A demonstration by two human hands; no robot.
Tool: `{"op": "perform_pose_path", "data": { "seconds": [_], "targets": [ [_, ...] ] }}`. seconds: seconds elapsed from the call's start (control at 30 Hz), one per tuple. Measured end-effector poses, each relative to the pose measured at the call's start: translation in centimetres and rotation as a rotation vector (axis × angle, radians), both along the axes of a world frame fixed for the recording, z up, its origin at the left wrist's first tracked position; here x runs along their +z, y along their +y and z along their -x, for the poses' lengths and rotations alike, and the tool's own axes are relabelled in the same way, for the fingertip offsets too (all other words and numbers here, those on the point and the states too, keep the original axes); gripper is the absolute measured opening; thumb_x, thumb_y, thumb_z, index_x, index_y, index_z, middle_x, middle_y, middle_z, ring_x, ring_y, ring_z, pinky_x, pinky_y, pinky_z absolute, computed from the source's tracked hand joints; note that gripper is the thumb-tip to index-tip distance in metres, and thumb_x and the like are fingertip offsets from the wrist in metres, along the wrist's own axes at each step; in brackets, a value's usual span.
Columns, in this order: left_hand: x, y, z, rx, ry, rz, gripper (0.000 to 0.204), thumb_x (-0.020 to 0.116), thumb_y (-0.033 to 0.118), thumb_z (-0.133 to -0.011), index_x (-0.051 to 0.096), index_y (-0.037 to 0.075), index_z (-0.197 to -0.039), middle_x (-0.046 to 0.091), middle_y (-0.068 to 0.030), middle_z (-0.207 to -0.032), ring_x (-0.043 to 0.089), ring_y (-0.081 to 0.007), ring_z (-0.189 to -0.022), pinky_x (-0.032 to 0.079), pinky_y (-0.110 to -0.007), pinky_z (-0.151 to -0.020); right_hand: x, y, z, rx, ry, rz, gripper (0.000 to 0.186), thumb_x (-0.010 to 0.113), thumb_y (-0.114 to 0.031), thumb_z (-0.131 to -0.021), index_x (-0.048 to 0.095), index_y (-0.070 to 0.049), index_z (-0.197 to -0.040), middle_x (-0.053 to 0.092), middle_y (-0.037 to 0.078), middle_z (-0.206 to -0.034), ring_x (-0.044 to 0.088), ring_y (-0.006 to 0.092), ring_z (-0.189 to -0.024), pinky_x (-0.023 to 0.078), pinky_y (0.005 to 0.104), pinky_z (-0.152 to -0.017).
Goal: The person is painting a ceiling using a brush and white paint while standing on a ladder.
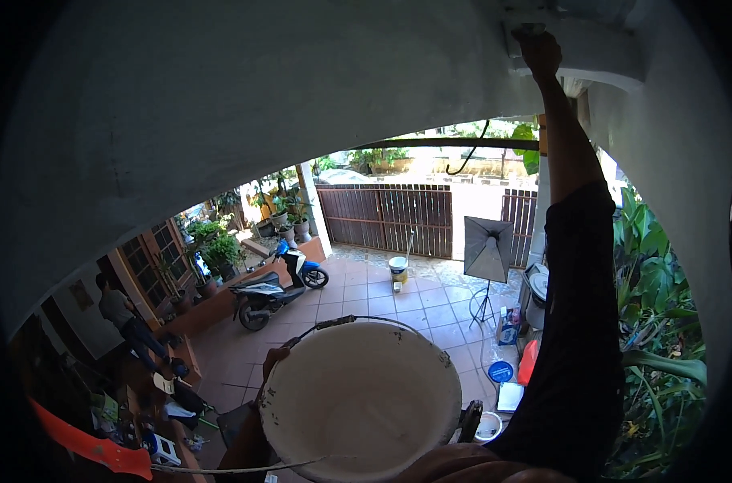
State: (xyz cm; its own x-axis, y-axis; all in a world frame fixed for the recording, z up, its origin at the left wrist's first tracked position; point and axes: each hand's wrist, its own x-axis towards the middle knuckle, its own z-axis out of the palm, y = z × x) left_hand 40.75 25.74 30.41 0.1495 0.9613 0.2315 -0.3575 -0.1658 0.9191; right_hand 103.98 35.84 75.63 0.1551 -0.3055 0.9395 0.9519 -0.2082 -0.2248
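Observation:
A large pale bucket (362, 394) with a smeared rim is close below me, seen from above into its whitish inside. Its wire handle lies along the far side of the rim. My left hand (274, 364) is closed on the bucket's left edge; most of the fingers are hidden behind it. High at the upper right, my raised right hand (541, 56) presses up at a pale beam (583, 56) under the ceiling. The fingers are closed around a small pale thing, too dark to make out.
A dark bar (438, 144) with a hanging hook crosses ahead. Below, on the tiles, stand a scooter (273, 286), a paint pail (398, 272) and a softbox lamp (488, 248). A person (124, 318) stands at left. Plants (656, 322) crowd the right.

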Motion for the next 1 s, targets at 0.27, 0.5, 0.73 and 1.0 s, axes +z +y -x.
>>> {"op": "perform_pose_path", "data": {
  "seconds": [0.27, 0.5, 0.73, 1.0],
  "targets": [
    [-0.3, 0.3, 0.8, -0.147, -0.070, 0.110, 0.022, 0.057, 0.027, -0.080, 0.056, 0.008, -0.091, 0.059, -0.0052, -0.080, 0.056, -0.0161, -0.071, 0.048, -0.033, -0.066, -7.0, -0.9, -4.6, -0.210, -0.174, -0.086, 0.022, 0.065, -0.038, -0.082, 0.071, -0.018, -0.089, 0.068, 0.009, -0.075, 0.067, 0.0279, -0.065, 0.054, 0.0382, -0.057],
    [-0.1, 0.0, 0.7, -0.250, -0.102, 0.040, 0.017, 0.059, 0.024, -0.082, 0.057, 0.010, -0.093, 0.058, -0.0038, -0.085, 0.055, -0.0150, -0.077, 0.047, -0.034, -0.072, -11.0, 0.6, -2.3, 0.337, -0.072, -0.290, 0.029, 0.064, -0.037, -0.082, 0.069, -0.010, -0.089, 0.069, 0.013, -0.086, 0.068, 0.0306, -0.078, 0.053, 0.0401, -0.067],
    [-0.2, -0.1, 1.0, -0.325, -0.148, 0.011, 0.014, 0.061, 0.021, -0.085, 0.057, 0.012, -0.094, 0.057, -0.0024, -0.090, 0.055, -0.0139, -0.083, 0.046, -0.035, -0.078, -11.6, 2.5, -0.4, 0.279, 0.048, -0.293, 0.031, 0.068, -0.036, -0.077, 0.066, -0.006, -0.081, 0.066, 0.017, -0.078, 0.066, 0.0358, -0.073, 0.052, 0.0462, -0.066],
    [-2.2, 3.3, 1.9, -0.370, -0.164, 0.371, 0.047, 0.059, 0.036, -0.076, 0.059, 0.000, -0.106, 0.063, -0.0117, -0.087, 0.060, -0.0211, -0.074, 0.051, -0.036, -0.070, -10.5, 0.3, 2.5, 0.170, 0.084, -0.032, 0.036, 0.070, -0.040, -0.075, 0.068, -0.005, -0.077, 0.067, 0.017, -0.077, 0.065, 0.0360, -0.073, 0.051, 0.0447, -0.064]
  ]
}}
